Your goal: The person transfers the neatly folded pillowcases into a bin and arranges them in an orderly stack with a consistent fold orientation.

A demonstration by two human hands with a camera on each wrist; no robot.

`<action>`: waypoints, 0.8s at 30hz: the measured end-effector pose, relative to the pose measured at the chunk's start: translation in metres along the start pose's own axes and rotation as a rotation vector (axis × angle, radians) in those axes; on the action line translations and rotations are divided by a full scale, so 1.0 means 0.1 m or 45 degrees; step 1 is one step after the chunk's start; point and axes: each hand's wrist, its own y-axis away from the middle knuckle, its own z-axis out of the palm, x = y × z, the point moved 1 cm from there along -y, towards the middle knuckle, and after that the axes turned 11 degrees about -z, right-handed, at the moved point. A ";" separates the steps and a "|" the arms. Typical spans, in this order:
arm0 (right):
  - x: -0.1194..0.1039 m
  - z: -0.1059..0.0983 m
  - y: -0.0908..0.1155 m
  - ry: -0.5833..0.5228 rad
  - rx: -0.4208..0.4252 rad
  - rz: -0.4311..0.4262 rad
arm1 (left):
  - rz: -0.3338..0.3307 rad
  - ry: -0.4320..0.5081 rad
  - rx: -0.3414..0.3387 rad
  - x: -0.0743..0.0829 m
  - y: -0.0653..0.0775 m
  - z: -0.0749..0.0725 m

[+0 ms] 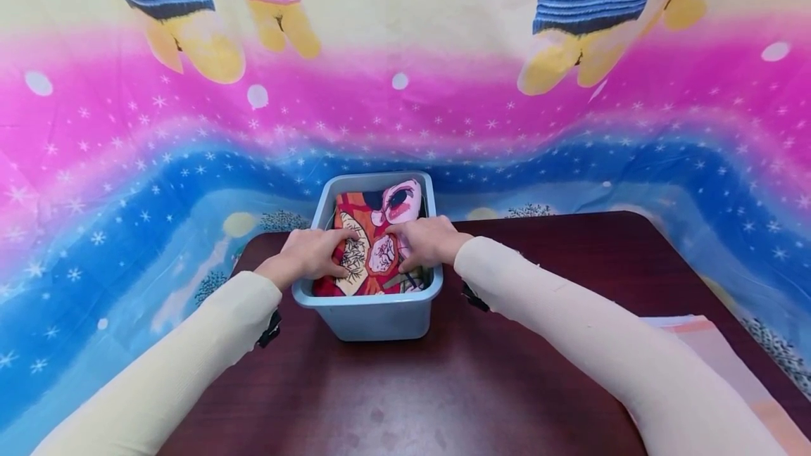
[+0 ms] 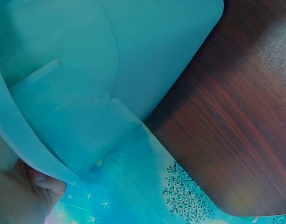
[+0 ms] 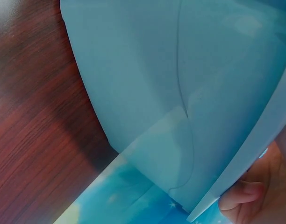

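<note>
A grey-blue plastic bin point(image 1: 382, 317) stands on the table. Inside it lies a folded cloth point(image 1: 364, 208) with a red, orange, cream and pink cartoon print. My left hand point(image 1: 308, 253) reaches over the bin's left side and grips the cloth, thumb and forefinger on top of it. From the right side, my right hand point(image 1: 433, 239) grips the cloth's opposite edge the same way. Both wrist views look at the bin's outer wall, with the curled fingers point(image 2: 50, 185) of the left hand and those point(image 3: 241, 195) of the right just past the rim.
Under the bin is a dark reddish-brown table point(image 1: 393, 400) with rounded corners. A pale peach and white flat sheet or cloth point(image 1: 716, 364) lies at its right side, partly behind the right sleeve. Behind the table hangs a printed curtain point(image 1: 405, 111) with bears and snowflakes.
</note>
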 end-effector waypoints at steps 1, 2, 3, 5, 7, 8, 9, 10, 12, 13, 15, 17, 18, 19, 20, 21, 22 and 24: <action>0.00 0.00 0.00 -0.001 0.001 0.000 | 0.001 -0.002 0.002 0.00 0.00 0.00; 0.00 0.01 0.00 -0.003 0.003 0.001 | 0.003 -0.006 0.004 0.00 0.00 0.01; 0.00 0.01 -0.01 -0.003 0.002 0.002 | 0.005 -0.008 0.005 0.00 0.00 0.01; 0.00 0.02 -0.01 -0.005 0.002 0.004 | 0.006 -0.013 0.007 0.00 -0.01 0.02; 0.00 0.02 -0.01 -0.003 0.002 0.004 | 0.007 -0.019 0.008 0.00 -0.01 0.02; 0.00 0.02 -0.01 -0.002 0.001 0.004 | 0.007 -0.023 0.008 0.00 -0.01 0.02; -0.01 0.01 -0.01 0.003 0.000 0.003 | 0.006 -0.026 0.009 -0.01 -0.01 0.02; -0.01 0.01 -0.01 0.006 -0.001 0.002 | 0.006 -0.029 0.010 0.00 -0.01 0.02; -0.02 0.00 0.00 0.002 -0.002 -0.002 | 0.005 -0.033 0.012 -0.01 -0.02 0.02; -0.02 0.00 0.00 0.002 -0.003 -0.004 | 0.005 -0.035 0.014 -0.01 -0.02 0.02; -0.02 0.00 0.01 0.007 -0.003 -0.008 | 0.006 -0.040 0.017 -0.01 -0.01 0.03; -0.03 -0.01 0.02 0.016 -0.003 -0.013 | 0.010 -0.046 0.022 0.00 -0.01 0.03; -0.03 -0.01 0.02 0.023 -0.003 -0.015 | 0.011 -0.049 0.023 0.00 -0.01 0.03; -0.03 -0.01 0.02 0.028 -0.003 -0.017 | 0.013 -0.057 0.024 0.01 -0.01 0.03; -0.03 -0.01 0.02 0.031 -0.001 -0.021 | 0.015 -0.066 0.027 0.01 -0.01 0.03; -0.03 0.00 0.03 0.031 0.000 -0.022 | 0.016 -0.071 0.026 0.02 -0.01 0.03; -0.03 0.00 0.03 0.033 0.002 -0.026 | 0.017 -0.077 0.024 0.02 -0.01 0.03; -0.03 0.00 0.04 0.042 0.002 -0.033 | 0.022 -0.086 0.020 0.03 -0.01 0.03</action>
